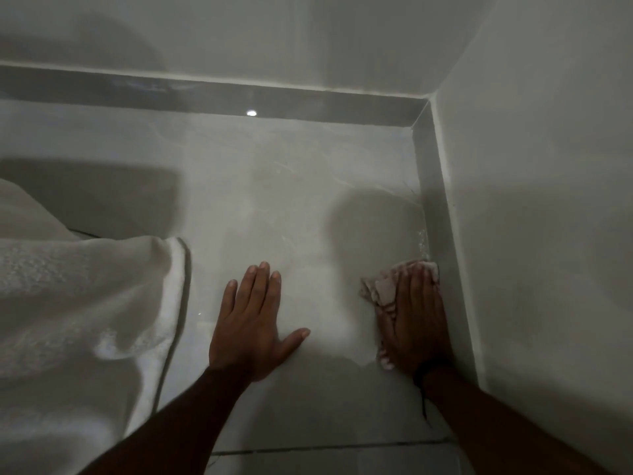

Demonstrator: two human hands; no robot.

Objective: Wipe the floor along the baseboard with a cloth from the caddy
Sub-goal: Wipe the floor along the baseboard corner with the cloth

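The right hand (419, 320) lies flat with fingers stretched out, pressing a pale pink cloth (380, 289) onto the floor (291, 200) right against the baseboard (442, 234) of the right wall, near the corner. The left hand (251, 323) is spread open, palm down on bare tile, holding nothing, well apart from the cloth. A white towel (85, 303) lies heaped at the left.
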